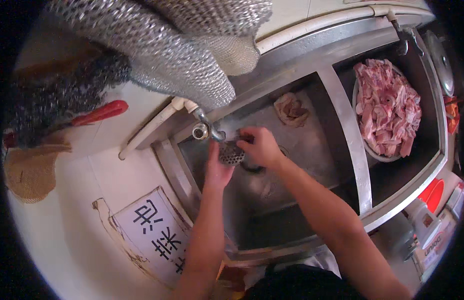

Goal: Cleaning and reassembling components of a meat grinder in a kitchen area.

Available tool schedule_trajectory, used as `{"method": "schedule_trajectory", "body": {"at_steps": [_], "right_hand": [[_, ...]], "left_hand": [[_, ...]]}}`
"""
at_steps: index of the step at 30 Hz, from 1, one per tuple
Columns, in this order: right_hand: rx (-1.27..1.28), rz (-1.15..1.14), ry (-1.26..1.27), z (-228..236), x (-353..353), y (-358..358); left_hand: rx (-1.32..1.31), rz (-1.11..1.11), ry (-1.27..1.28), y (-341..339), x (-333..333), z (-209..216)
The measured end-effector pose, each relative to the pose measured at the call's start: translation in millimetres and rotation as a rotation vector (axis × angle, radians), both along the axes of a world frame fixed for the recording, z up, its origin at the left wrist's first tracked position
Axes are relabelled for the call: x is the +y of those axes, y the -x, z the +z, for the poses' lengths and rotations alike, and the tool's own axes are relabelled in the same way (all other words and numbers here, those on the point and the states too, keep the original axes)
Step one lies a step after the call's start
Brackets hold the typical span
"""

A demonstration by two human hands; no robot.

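Over the left bowl of a steel sink [312, 140], just below a metal tap [217, 134], both my hands are on a small round metal sink strainer [232, 153] full of holes. My left hand [220, 170] grips its left side from below, fingers wrapped around it. At its upper right, my right hand [262, 147] has bent fingers closed on the rim; the fingertips are partly hidden. Beneath my hands a dark round drain [254, 167] partly shows. A crumpled pale-brown lump, perhaps meat skin [292, 110], lies on the sink's bottom beyond my right hand.
In the right bowl stands a white basin [358, 97] heaped with raw meat [389, 110]. Silvery mesh [192, 50] hangs close at upper left, near a red handle [99, 113]. A sign [152, 225] is on the left wall. A red tub [433, 195] sits at far right.
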State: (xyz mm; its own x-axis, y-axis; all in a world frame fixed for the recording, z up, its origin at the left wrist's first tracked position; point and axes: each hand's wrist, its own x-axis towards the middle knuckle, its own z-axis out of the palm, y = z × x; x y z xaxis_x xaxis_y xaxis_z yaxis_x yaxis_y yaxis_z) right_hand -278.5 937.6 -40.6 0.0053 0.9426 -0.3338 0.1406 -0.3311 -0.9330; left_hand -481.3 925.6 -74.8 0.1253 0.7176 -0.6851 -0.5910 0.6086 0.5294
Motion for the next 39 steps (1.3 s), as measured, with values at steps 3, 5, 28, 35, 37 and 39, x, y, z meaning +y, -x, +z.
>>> {"method": "schedule_trajectory", "body": {"at_steps": [3, 5, 28, 35, 37, 39], "right_hand": [[-0.119, 0.050, -0.106, 10, -2, -3], [-0.400, 0.054, -0.179, 26, 1, -6], [-1.027, 0.753, -0.286, 225, 73, -13], [-0.654, 0.685, -0.293, 27, -120, -25], [-0.551, 0.599, -0.164, 8, -147, -27], [-0.435, 0.518, -0.054, 3, -169, -31]], "left_hand": [[-0.210, -0.043, -0.034, -20, 3, -3], [-0.328, -0.038, -0.034, -32, 5, 0], [0.404, -0.098, -0.049, -39, -51, 62], [0.357, -0.271, 0.137, -59, -97, 31], [0.482, -0.623, 0.143, -57, -102, 35], [0.467, -0.711, 0.091, -53, -118, 23]]}}
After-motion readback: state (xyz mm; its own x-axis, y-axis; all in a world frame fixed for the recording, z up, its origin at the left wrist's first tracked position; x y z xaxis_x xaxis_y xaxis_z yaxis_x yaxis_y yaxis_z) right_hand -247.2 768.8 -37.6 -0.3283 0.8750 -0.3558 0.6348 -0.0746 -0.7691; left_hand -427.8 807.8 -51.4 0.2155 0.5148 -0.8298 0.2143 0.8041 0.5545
